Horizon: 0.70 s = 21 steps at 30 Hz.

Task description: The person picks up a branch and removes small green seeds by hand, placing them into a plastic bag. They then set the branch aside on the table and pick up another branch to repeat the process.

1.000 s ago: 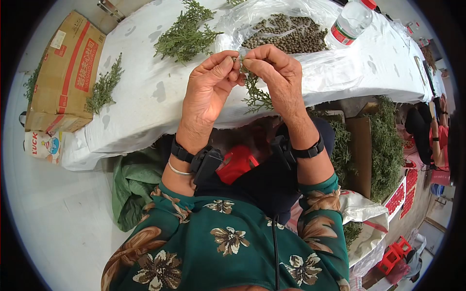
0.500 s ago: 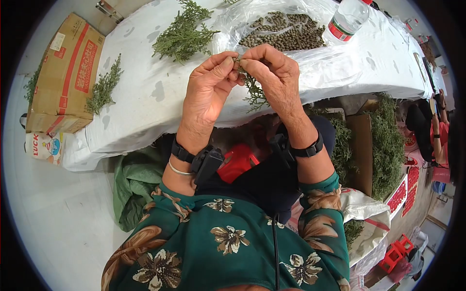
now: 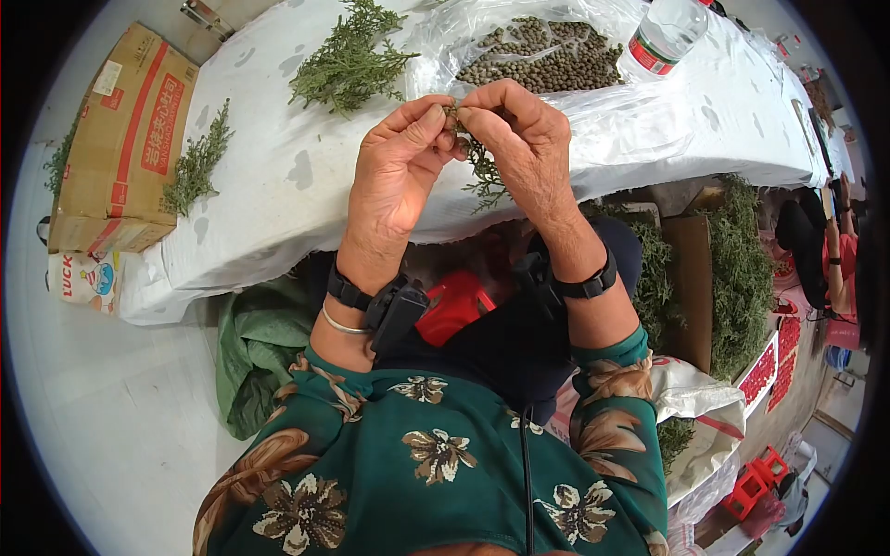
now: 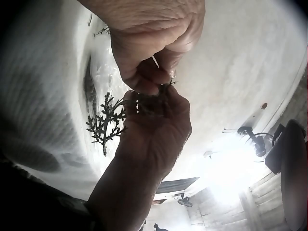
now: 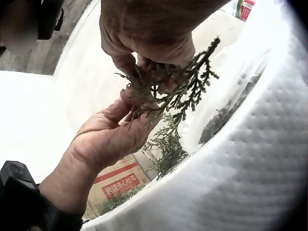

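Both hands meet over the near edge of the white-covered table. The right hand [image 3: 530, 148] pinches a green cypress sprig [image 3: 484, 178] between thumb and forefinger, and its leafy end hangs below the palm. Close against it, the left hand [image 3: 397, 167] pinches at the upper end of the same sprig with thumb and forefinger, other fingers curled. In the right wrist view the sprig [image 5: 192, 86] spreads out across the fingertips of the left hand [image 5: 103, 139]. What lies right between the fingertips is mostly hidden.
Beyond the hands, small brown round seeds [image 3: 542, 69] lie on clear plastic beside a water bottle [image 3: 663, 37]. A cypress pile [image 3: 352, 60] and a small branch [image 3: 201, 159] lie leftward, near a cardboard box [image 3: 125, 139]. More cypress [image 3: 739, 278] fills a box at right.
The right hand has shifted slightly left, and the sprig's hanging end has drawn in closer beneath it. The left hand stays nearly still.
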Each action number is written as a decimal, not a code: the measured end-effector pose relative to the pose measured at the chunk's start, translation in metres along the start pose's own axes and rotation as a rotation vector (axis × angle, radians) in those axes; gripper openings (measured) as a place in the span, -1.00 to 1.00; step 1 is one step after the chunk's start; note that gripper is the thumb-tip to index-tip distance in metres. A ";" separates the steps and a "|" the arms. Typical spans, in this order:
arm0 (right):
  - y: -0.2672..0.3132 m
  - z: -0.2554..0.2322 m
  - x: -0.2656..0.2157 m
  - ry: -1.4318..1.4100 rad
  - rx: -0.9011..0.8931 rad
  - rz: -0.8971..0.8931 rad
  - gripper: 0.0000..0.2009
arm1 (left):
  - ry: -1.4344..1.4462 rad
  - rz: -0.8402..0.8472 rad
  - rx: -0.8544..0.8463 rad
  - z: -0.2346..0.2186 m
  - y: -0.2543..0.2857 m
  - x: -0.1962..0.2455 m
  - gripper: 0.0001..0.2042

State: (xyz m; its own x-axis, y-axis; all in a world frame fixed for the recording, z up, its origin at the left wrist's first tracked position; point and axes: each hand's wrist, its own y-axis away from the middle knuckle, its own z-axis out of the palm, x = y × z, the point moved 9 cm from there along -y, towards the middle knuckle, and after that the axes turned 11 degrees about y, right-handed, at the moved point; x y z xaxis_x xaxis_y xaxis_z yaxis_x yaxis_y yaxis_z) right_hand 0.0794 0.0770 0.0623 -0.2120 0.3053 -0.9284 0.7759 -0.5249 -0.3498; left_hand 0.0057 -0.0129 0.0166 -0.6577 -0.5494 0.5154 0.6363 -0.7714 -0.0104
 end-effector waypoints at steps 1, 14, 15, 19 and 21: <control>0.000 0.000 0.000 0.001 0.000 -0.002 -0.95 | 0.005 0.000 -0.001 0.000 0.000 0.000 -0.83; 0.001 -0.001 -0.004 0.089 0.023 -0.083 -0.95 | 0.011 0.014 0.023 -0.002 0.001 -0.001 -0.84; 0.002 -0.001 -0.004 0.088 0.022 -0.082 -0.95 | 0.011 0.014 0.024 -0.002 0.001 -0.002 -0.84; 0.002 -0.001 -0.005 0.099 0.021 -0.076 -0.95 | -0.027 0.034 0.037 -0.002 0.001 0.000 -0.84; 0.002 -0.001 -0.006 0.094 0.018 -0.075 -0.96 | -0.044 0.047 0.043 -0.002 0.001 0.001 -0.85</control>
State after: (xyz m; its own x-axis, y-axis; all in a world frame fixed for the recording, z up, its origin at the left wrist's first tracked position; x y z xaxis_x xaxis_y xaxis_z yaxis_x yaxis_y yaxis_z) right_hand 0.0828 0.0747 0.0675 -0.2119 0.4169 -0.8839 0.7488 -0.5119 -0.4210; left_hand 0.0054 -0.0150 0.0151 -0.6089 -0.5692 0.5525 0.6832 -0.7303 0.0006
